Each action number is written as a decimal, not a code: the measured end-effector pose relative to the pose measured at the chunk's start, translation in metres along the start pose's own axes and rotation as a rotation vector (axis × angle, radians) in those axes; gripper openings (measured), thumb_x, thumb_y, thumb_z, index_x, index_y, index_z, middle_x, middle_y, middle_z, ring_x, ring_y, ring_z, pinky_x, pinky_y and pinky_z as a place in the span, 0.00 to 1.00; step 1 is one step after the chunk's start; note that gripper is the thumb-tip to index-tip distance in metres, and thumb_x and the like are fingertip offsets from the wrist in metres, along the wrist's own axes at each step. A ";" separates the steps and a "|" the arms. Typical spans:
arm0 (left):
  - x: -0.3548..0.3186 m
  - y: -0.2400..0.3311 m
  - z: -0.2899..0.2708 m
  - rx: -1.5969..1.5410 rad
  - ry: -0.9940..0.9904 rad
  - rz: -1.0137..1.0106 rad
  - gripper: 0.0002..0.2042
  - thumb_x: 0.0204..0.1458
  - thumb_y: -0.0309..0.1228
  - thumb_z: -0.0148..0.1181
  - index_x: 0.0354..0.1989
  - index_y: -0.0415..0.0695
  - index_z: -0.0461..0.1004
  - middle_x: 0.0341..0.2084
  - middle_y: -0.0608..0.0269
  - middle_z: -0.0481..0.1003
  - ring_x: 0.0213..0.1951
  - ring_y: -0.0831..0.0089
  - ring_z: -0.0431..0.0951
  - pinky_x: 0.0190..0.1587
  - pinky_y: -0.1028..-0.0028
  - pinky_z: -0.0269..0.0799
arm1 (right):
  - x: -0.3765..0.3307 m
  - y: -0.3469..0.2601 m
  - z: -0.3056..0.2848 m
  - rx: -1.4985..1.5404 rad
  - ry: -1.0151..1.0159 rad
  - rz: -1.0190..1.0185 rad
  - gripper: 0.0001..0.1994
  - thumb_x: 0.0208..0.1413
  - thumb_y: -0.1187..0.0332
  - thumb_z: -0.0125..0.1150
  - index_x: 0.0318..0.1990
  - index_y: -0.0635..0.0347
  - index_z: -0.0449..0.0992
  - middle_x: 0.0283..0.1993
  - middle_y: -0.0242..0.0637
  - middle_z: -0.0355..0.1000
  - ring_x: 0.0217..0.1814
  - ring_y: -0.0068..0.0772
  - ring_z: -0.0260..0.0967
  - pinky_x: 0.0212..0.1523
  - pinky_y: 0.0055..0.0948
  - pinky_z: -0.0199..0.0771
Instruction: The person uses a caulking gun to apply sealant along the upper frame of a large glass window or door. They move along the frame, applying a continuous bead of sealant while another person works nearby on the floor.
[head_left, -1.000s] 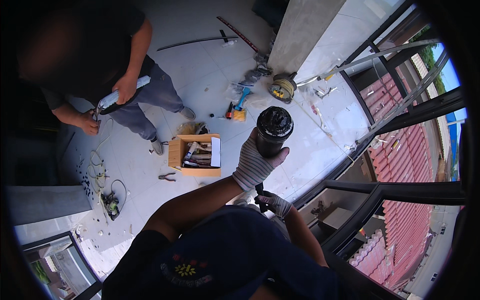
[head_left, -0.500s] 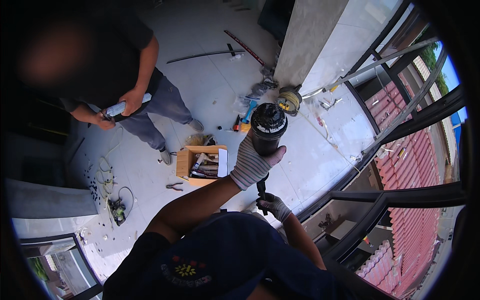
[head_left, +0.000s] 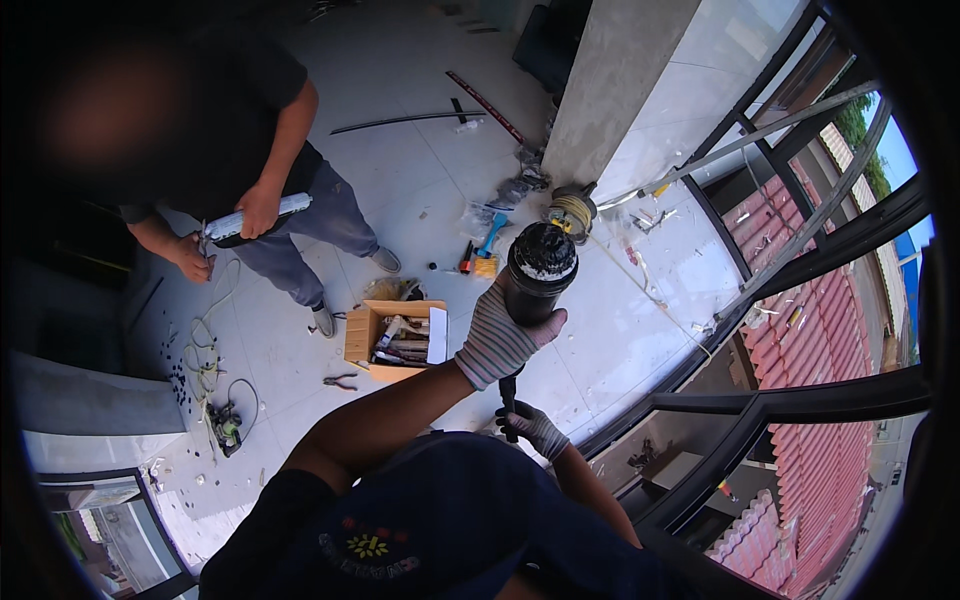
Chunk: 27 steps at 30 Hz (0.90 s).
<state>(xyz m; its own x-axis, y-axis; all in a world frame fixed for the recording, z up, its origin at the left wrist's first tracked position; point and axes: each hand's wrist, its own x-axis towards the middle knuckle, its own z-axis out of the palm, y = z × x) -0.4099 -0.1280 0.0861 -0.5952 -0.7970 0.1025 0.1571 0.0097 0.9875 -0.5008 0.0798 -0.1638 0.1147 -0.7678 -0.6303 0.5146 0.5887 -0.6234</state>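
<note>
Gripping a black tool point(head_left: 532, 298): left hand point(head_left: 502, 340) and right hand point(head_left: 537, 431). Lettering point(head_left: 402, 566) marks navy cloth point(head_left: 440, 490). Window frame point(head_left: 830, 398) edges the floor point(head_left: 610, 360).

Tiled floor point(head_left: 400, 170), open carton point(head_left: 358, 335), pliers point(head_left: 340, 382), probably a cable reel point(head_left: 573, 212)

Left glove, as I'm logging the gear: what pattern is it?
Light and dark stripes cover the left glove; head view.
</note>
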 end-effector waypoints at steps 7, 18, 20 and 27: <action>0.001 0.010 0.000 0.031 -0.025 -0.018 0.32 0.43 0.33 0.73 0.56 0.40 0.64 0.45 0.59 0.75 0.47 0.72 0.76 0.52 0.71 0.74 | -0.001 0.004 -0.011 -0.321 -0.004 -0.094 0.33 0.54 0.51 0.69 0.59 0.69 0.70 0.50 0.40 0.76 0.52 0.30 0.73 0.55 0.31 0.73; -0.028 -0.019 -0.008 0.294 -0.173 0.179 0.26 0.41 0.33 0.72 0.50 0.42 0.70 0.40 0.60 0.79 0.44 0.69 0.80 0.49 0.70 0.76 | -0.116 -0.225 0.100 -0.589 0.181 -1.010 0.53 0.40 0.40 0.74 0.70 0.60 0.56 0.69 0.47 0.59 0.73 0.44 0.55 0.70 0.43 0.55; -0.036 -0.023 -0.013 0.383 -0.207 0.144 0.29 0.37 0.33 0.75 0.48 0.44 0.69 0.39 0.58 0.78 0.43 0.66 0.80 0.48 0.69 0.76 | -0.128 -0.248 0.118 -0.734 0.136 -1.129 0.54 0.37 0.40 0.75 0.69 0.57 0.57 0.69 0.48 0.58 0.72 0.48 0.55 0.70 0.45 0.54; -0.060 -0.048 -0.019 0.230 -0.205 0.076 0.30 0.33 0.35 0.76 0.48 0.47 0.69 0.40 0.59 0.78 0.44 0.61 0.81 0.48 0.66 0.76 | -0.143 -0.267 0.139 -0.980 0.013 -1.128 0.41 0.37 0.58 0.81 0.62 0.55 0.67 0.64 0.47 0.65 0.71 0.50 0.58 0.68 0.45 0.60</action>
<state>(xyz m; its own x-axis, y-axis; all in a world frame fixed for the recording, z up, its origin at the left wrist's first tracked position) -0.3667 -0.0921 0.0303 -0.7387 -0.6508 0.1756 0.0385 0.2193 0.9749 -0.5366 -0.0029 0.1572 0.0456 -0.9232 0.3817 -0.4357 -0.3622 -0.8240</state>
